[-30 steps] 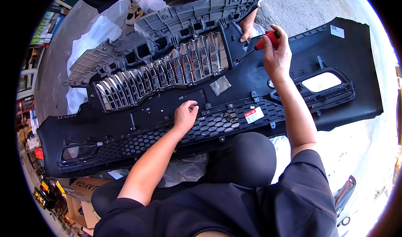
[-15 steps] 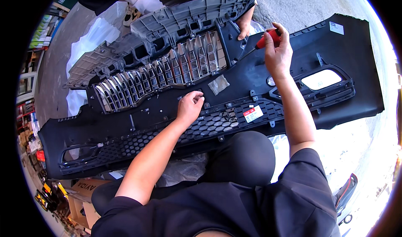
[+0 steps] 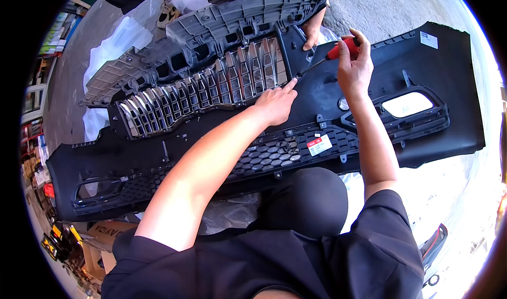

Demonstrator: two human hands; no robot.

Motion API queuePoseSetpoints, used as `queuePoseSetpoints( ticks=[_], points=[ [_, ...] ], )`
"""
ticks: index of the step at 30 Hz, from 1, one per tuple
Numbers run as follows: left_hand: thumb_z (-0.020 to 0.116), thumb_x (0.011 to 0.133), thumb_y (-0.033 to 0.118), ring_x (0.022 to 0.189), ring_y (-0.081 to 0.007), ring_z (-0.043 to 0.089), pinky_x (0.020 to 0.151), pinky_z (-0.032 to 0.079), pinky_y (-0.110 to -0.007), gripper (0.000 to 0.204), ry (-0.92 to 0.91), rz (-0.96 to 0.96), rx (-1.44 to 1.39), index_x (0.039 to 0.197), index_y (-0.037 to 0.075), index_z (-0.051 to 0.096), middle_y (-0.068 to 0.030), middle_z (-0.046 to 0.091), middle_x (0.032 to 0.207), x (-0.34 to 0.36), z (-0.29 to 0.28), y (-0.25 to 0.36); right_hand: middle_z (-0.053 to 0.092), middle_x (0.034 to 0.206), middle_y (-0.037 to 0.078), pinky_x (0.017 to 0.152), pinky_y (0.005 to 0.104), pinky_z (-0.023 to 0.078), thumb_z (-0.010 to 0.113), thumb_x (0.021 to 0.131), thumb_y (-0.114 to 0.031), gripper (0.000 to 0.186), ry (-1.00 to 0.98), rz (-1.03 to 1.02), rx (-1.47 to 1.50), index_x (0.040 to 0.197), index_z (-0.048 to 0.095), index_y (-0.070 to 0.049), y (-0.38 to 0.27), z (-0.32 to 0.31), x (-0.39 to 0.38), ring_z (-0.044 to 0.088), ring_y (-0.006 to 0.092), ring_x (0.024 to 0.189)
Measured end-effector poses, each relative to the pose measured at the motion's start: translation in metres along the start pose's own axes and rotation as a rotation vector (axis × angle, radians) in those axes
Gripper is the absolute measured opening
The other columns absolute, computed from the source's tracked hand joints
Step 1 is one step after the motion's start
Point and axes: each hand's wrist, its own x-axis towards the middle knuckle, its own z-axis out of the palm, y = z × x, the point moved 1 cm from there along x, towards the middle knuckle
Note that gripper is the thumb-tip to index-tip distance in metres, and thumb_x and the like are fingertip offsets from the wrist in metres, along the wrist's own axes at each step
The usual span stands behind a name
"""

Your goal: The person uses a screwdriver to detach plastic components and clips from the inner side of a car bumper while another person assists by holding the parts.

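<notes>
Right hand (image 3: 355,69) closed around a red-handled screwdriver (image 3: 326,58), its shaft slanting down-left to the right edge of the chrome slatted grille (image 3: 206,96). Left hand (image 3: 274,105) — fingers loosely extended, holding nothing — touches the tool tip with its index finger. Both rest over the black plastic car bumper (image 3: 433,119) — another person's hand (image 3: 311,32) grips the grey bracket (image 3: 237,14) above.

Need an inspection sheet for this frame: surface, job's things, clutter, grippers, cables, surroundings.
Surface: pale concrete floor, sunlit.
Job's things: black bumper cover inner face up; chrome grille set in it; red-handled screwdriver, tip at the grille's edge.
Clutter: white plastic sheet under the bumper.
Grippers: right hand grips the screwdriver; left hand steadies its tip.
Cables: nothing seen.
Surroundings: another person's hand on the grey bracket; cardboard boxes.
</notes>
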Motion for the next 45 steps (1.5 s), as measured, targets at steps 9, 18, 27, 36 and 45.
queuePoseSetpoints(
  ticks=[9, 18, 27, 36, 45],
  points=[
    [0.052, 0.096, 0.008, 0.128, -0.0323, 0.060, 0.104, 0.050, -0.046, 0.037, -0.067, -0.015, 0.157, 0.132, 0.004, 0.060, -0.0129, 0.026, 0.170, 0.018, 0.002, 0.002, 0.070, 0.112, 0.013, 0.090, 0.0367, 0.057, 0.070, 0.099, -0.016, 0.040, -0.009, -0.025, -0.015, 0.135, 0.057, -0.007, 0.000, -0.004, 0.002, 0.071, 0.0278, 0.101],
    [0.057, 0.093, 0.008, 0.127, -0.0306, 0.061, 0.103, 0.051, -0.044, 0.038, -0.118, -0.025, 0.230, 0.131, 0.004, 0.063, -0.0152, 0.028, 0.168, 0.021, -0.002, 0.006, 0.071, 0.113, 0.014, 0.091, 0.0379, 0.057, 0.070, 0.099, -0.016, 0.040, -0.024, -0.033, -0.024, 0.135, 0.057, -0.007, 0.003, 0.000, 0.000, 0.071, 0.0287, 0.103],
    [0.059, 0.091, 0.008, 0.125, -0.0309, 0.062, 0.103, 0.051, -0.044, 0.037, -0.098, -0.014, 0.211, 0.128, 0.003, 0.065, -0.0157, 0.027, 0.168, 0.020, -0.001, 0.004, 0.071, 0.112, 0.014, 0.090, 0.0371, 0.057, 0.070, 0.099, -0.015, 0.039, -0.050, -0.053, -0.034, 0.135, 0.058, -0.005, 0.002, 0.000, 0.001, 0.071, 0.0286, 0.101],
    [0.058, 0.093, 0.008, 0.125, -0.0295, 0.062, 0.102, 0.051, -0.044, 0.034, -0.096, -0.005, 0.242, 0.125, 0.003, 0.068, -0.0141, 0.028, 0.169, 0.019, 0.001, 0.003, 0.071, 0.112, 0.014, 0.089, 0.0368, 0.057, 0.070, 0.098, -0.014, 0.040, -0.012, -0.026, -0.020, 0.135, 0.058, -0.005, 0.005, -0.002, -0.002, 0.071, 0.0280, 0.102],
    [0.056, 0.095, 0.011, 0.122, -0.0271, 0.063, 0.100, 0.050, -0.043, 0.031, -0.070, 0.011, 0.290, 0.122, 0.005, 0.071, -0.0126, 0.029, 0.169, 0.019, 0.002, 0.002, 0.071, 0.111, 0.014, 0.090, 0.0373, 0.057, 0.070, 0.099, -0.017, 0.040, 0.012, 0.013, 0.022, 0.135, 0.057, -0.006, 0.008, -0.004, -0.002, 0.071, 0.0285, 0.101]
  ],
)
